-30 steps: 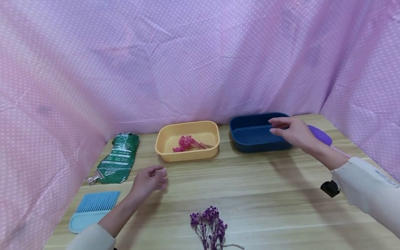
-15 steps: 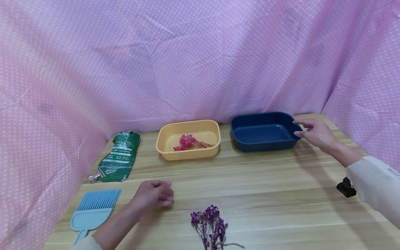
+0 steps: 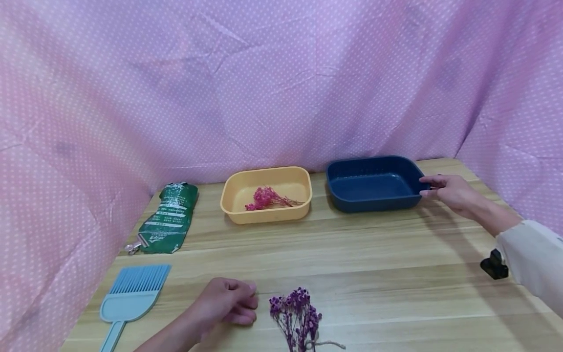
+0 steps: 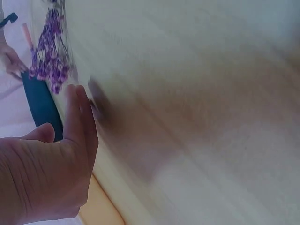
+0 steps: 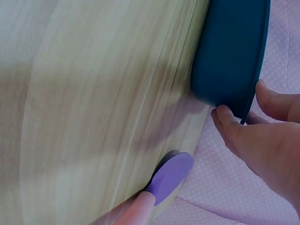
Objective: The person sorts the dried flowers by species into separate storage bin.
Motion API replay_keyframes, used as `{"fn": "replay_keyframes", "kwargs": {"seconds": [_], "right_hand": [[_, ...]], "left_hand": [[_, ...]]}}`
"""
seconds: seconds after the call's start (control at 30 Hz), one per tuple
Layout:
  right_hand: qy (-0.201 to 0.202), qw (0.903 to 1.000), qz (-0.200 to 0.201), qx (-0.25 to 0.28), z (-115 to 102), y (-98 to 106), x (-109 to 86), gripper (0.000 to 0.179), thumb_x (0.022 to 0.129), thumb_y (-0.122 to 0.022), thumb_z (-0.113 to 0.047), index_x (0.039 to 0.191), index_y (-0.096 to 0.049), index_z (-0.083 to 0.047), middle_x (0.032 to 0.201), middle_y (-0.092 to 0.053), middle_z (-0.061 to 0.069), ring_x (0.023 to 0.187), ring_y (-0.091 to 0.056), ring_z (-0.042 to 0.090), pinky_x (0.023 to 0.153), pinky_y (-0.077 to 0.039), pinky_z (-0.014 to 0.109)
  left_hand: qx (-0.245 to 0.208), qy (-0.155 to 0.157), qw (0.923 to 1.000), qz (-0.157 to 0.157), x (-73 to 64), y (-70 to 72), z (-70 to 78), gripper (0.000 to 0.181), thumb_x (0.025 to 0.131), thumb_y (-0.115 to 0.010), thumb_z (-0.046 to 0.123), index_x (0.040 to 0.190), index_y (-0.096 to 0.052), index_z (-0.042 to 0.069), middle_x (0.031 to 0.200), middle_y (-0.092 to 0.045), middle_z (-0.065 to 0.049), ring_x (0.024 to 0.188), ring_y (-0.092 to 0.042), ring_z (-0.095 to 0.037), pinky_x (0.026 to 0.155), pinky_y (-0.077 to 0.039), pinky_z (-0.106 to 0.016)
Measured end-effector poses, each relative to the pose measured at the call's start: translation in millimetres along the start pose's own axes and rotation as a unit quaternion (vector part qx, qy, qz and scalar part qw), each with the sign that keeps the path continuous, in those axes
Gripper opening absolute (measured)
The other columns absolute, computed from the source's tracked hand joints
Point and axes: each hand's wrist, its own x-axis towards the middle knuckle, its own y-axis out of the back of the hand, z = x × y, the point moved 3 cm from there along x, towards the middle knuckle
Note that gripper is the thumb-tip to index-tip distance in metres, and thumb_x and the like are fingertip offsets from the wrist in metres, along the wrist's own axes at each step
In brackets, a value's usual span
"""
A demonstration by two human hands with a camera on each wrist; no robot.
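My right hand [image 3: 450,190] pinches the right end of a dark blue rectangular plastic tub [image 3: 374,204], standing at the back right. In the right wrist view, the thumb lies over the tub's rim and the fingers [image 5: 227,115] are against its outer wall. My left hand [image 3: 228,303] hovers low over the wooden table, relaxed and holding nothing. Just to its right lies a bunch of dried purple flowers [image 3: 294,310] with twine round the stems, its lower end cut off by the frame. The left wrist view shows the fingertips just short of the purple blooms [image 4: 51,68].
A yellow tub [image 3: 268,216] holding dried pink flowers [image 3: 266,197] stands left of the blue one. At left are a green packet [image 3: 169,220] with a metal clip and a light blue brush [image 3: 129,303]. A purple oval-headed tool [image 5: 173,178] with a pink handle lies at right.
My right hand has moved right from over the blue tub to its right end and taken hold there. My left hand has come nearer and rightward, toward the purple flowers.
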Motion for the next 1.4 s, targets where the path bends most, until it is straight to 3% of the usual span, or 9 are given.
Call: {"fn": "replay_keyframes", "kwargs": {"seconds": [0.37, 0.47, 0.57, 0.67, 0.83, 0.93, 1.13, 1.2, 1.4], "right_hand": [[-0.016, 0.9996, -0.019, 0.010, 2.9, 1.7, 0.3, 0.064, 0.097, -0.059, -0.019, 0.143, -0.029, 0.014, 0.150, -0.021, 0.034, 0.134, -0.028, 0.045, 0.081, -0.040, 0.005], [-0.019, 0.9995, -0.022, 0.011, 2.5, 2.8, 0.4, 0.066, 0.097, -0.059, -0.020, 0.143, -0.028, 0.014, 0.150, -0.020, 0.035, 0.134, -0.026, 0.046, 0.077, -0.038, 0.003], [-0.022, 0.9994, -0.024, 0.010, 2.5, 3.9, 0.4, 0.067, 0.097, -0.059, -0.022, 0.144, -0.027, 0.014, 0.150, -0.019, 0.035, 0.135, -0.025, 0.047, 0.076, -0.037, 0.002], [-0.019, 0.9996, -0.022, 0.007, 2.5, 4.1, 0.5, 0.067, 0.097, -0.059, -0.023, 0.144, -0.027, 0.014, 0.150, -0.021, 0.035, 0.134, -0.026, 0.045, 0.075, -0.036, 0.002], [-0.018, 0.9997, -0.017, 0.004, 2.7, 2.9, 1.1, 0.067, 0.097, -0.059, -0.024, 0.143, -0.028, 0.014, 0.149, -0.024, 0.034, 0.132, -0.029, 0.042, 0.074, -0.036, 0.001], [-0.018, 0.9996, -0.020, 0.002, 2.6, 2.4, 1.5, 0.068, 0.097, -0.059, -0.025, 0.144, -0.029, 0.013, 0.149, -0.024, 0.034, 0.132, -0.029, 0.042, 0.075, -0.036, 0.001], [-0.018, 0.9995, -0.023, 0.009, 2.0, 2.9, 1.4, 0.068, 0.097, -0.059, -0.024, 0.144, -0.027, 0.014, 0.150, -0.021, 0.035, 0.134, -0.026, 0.046, 0.074, -0.035, 0.000], [-0.019, 0.9995, -0.022, 0.009, 2.3, 2.9, 1.1, 0.068, 0.097, -0.059, -0.024, 0.144, -0.027, 0.014, 0.149, -0.022, 0.035, 0.133, -0.027, 0.046, 0.073, -0.035, -0.001], [-0.020, 0.9996, -0.021, 0.002, 3.1, 2.6, 1.6, 0.067, 0.097, -0.059, -0.025, 0.144, -0.028, 0.014, 0.149, -0.023, 0.034, 0.132, -0.029, 0.043, 0.074, -0.036, 0.000]], "left_hand": [[-0.021, -0.028, 0.9993, -0.011, -8.7, -23.9, -8.4, 0.031, 0.090, -0.067, 0.016, 0.107, -0.064, -0.010, 0.086, -0.070, -0.012, 0.071, -0.069, -0.021, 0.067, -0.061, -0.035], [0.016, -0.034, 0.9993, -0.004, -11.6, -33.4, -8.4, 0.029, 0.088, -0.071, 0.021, 0.099, -0.068, -0.006, 0.078, -0.070, -0.010, 0.064, -0.068, -0.017, 0.061, -0.061, -0.033], [0.091, -0.036, 0.9950, 0.017, -13.7, -44.0, -9.1, 0.035, 0.082, -0.076, 0.035, 0.091, -0.068, 0.002, 0.069, -0.067, -0.007, 0.057, -0.064, -0.015, 0.054, -0.058, -0.030], [0.193, -0.035, 0.9794, 0.048, -12.8, -53.8, -8.6, 0.047, 0.074, -0.078, 0.050, 0.089, -0.065, 0.007, 0.070, -0.063, -0.004, 0.061, -0.058, -0.017, 0.054, -0.051, -0.030], [0.339, -0.044, 0.9354, 0.091, -8.2, -65.2, -5.9, 0.069, 0.064, -0.079, 0.062, 0.098, -0.061, 0.005, 0.083, -0.059, -0.004, 0.075, -0.054, -0.023, 0.067, -0.051, -0.042], [0.372, -0.064, 0.9199, 0.106, -7.9, -67.8, -5.2, 0.073, 0.064, -0.082, 0.058, 0.105, -0.060, 0.002, 0.089, -0.060, -0.007, 0.078, -0.058, -0.025, 0.072, -0.054, -0.048], [0.402, -0.160, 0.8935, 0.120, -11.1, -64.0, -2.1, 0.050, 0.070, -0.081, 0.029, 0.106, -0.061, 0.002, 0.095, -0.057, -0.005, 0.083, -0.061, -0.026, 0.075, -0.055, -0.047], [0.383, -0.176, 0.8996, 0.113, -10.8, -61.2, -1.3, 0.045, 0.071, -0.079, 0.021, 0.108, -0.061, 0.001, 0.093, -0.056, -0.003, 0.082, -0.059, -0.022, 0.074, -0.055, -0.043], [0.260, -0.212, 0.9392, 0.072, -7.9, -51.4, 4.4, 0.035, 0.074, -0.072, 0.000, 0.108, -0.061, -0.002, 0.082, -0.056, -0.001, 0.070, -0.053, -0.011, 0.058, -0.050, -0.023]]}}
